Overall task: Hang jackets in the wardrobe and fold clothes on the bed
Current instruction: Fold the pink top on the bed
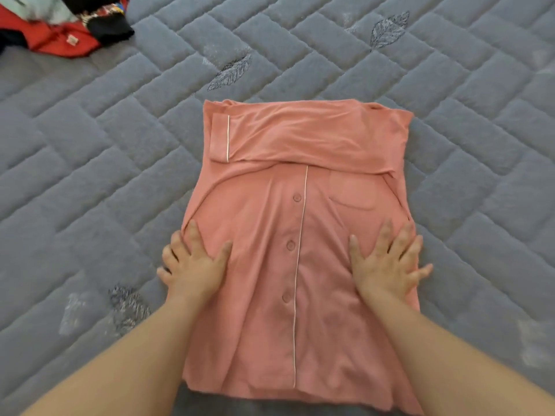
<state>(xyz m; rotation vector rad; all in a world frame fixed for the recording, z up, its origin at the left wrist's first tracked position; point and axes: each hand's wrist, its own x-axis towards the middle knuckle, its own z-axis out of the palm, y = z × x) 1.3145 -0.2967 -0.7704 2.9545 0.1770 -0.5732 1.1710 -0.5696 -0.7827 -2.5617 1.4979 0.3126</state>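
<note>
Pink shirt [300, 229] lies on the bed [90, 145], left hand [192, 265] and right hand [387, 259] pressing it, fingers spread flat.

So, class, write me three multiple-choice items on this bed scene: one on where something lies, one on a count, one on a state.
1. Where does the pile of red and black clothes lie?
A. far left corner of the bed
B. on the pink shirt
C. beside the right hand

2. How many buttons show on the pink shirt?
A. one
B. three
C. six

3. How do the hands rest on the shirt?
A. clenched in fists
B. pinching the hem
C. flat with fingers spread

Answers: 1 A, the pile sits at the top left on the grey quilted cover. 2 B, three lie along the piped placket. 3 C, the left hand and right hand press flat.
</note>
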